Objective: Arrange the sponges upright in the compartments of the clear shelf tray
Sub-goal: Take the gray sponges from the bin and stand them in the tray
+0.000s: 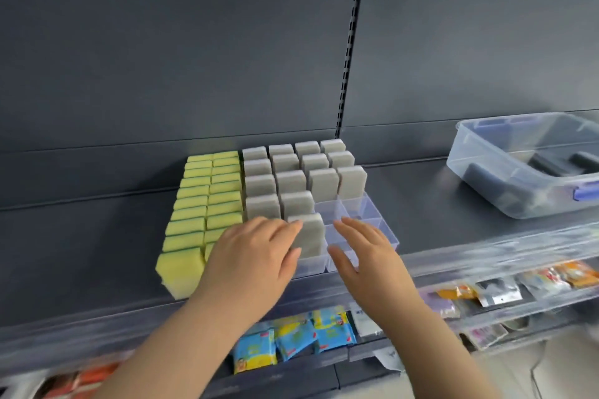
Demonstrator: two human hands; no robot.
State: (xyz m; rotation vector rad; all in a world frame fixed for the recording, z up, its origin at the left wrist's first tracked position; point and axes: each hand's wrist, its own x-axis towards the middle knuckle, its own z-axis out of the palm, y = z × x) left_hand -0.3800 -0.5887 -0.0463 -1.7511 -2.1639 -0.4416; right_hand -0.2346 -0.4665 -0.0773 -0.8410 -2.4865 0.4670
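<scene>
Head view: the clear shelf tray [359,206] sits on a dark shelf [421,197], with grey sponges [291,181] upright in its back and left compartments. The left hand [256,253] lies over the tray's front-left corner, fingers stretched, tips touching the frontmost grey sponge [311,236]. The right hand [366,246] hovers spread, holding nothing, above the tray's front-right compartments. Yellow sponges [201,204] stand just left of the tray.

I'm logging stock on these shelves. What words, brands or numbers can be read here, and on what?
No text is legible.
Blue and yellow packets, bottom centre: print too blurred.
Orange and silver packets, further right: print too blurred.
Grey upright sponges, yellow sponges, clear plastic bin: no text shows.
</scene>
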